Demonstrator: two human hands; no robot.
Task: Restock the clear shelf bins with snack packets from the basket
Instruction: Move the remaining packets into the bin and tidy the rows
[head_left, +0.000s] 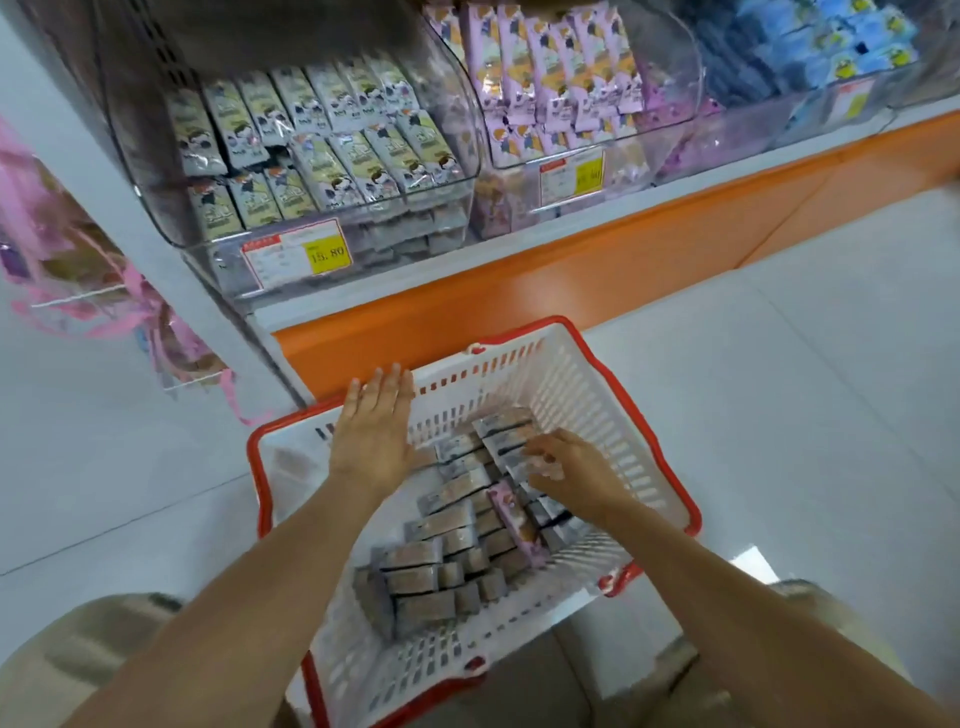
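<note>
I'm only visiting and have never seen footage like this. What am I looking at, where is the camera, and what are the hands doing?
There is no machine here: these are a person's two bare hands, filmed by one wide-angle camera worn on the head, looking forward and down. On the floor stands a white basket with a red rim, holding rows of grey snack packets and one pink packet. The left hand is flat and open over the basket's far-left corner, holding nothing. The right hand reaches in, its fingers curled onto the snack packets at the far end; blur hides whether one is lifted. Above, clear shelf bins hold pale packets and purple packets, with a yellow price tag in front.
</note>
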